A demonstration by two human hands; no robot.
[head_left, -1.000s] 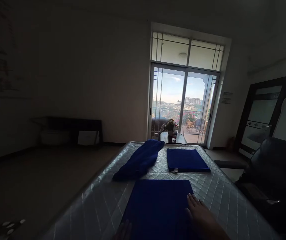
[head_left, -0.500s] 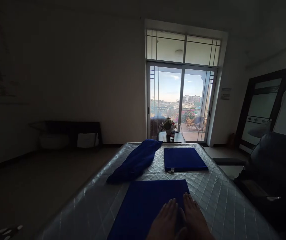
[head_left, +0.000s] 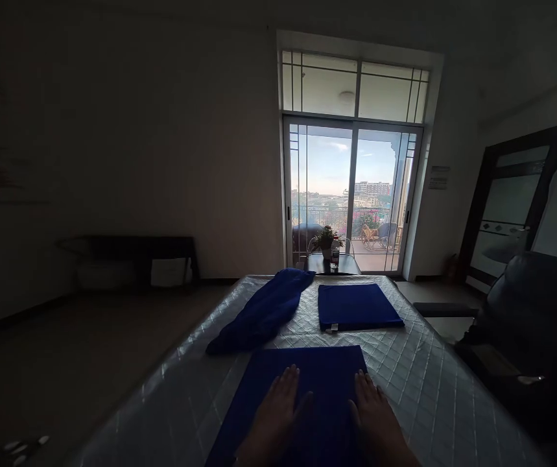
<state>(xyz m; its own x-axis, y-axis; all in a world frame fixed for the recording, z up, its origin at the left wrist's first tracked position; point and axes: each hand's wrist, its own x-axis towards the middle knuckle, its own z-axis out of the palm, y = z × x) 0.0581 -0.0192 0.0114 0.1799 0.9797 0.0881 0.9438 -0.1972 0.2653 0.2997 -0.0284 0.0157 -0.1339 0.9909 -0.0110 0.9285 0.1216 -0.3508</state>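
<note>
A dark blue folded cloth (head_left: 327, 383) lies flat in front of me on a silvery quilted cover (head_left: 434, 383). My left hand (head_left: 278, 405) rests flat on the cloth's middle-left part, fingers outstretched. At its right edge lies my right hand (head_left: 375, 408), also flat with fingers extended. Neither hand grips anything. Behind it, to the right, sits a second neatly folded blue cloth (head_left: 358, 306) with a small white tag at its near edge. A loosely bunched blue cloth (head_left: 266, 311) stretches diagonally at the back left.
Beyond the covered surface stands a small dark table (head_left: 317, 264) with a potted plant (head_left: 325, 240) and a bottle (head_left: 335, 253). A black chair (head_left: 535, 318) with an armrest is close on the right. A low dark bench (head_left: 142, 250) stands along the left wall.
My left hand has slid left across the cloth, away from my right hand. My right hand stays near the right edge. The view has shifted slightly.
</note>
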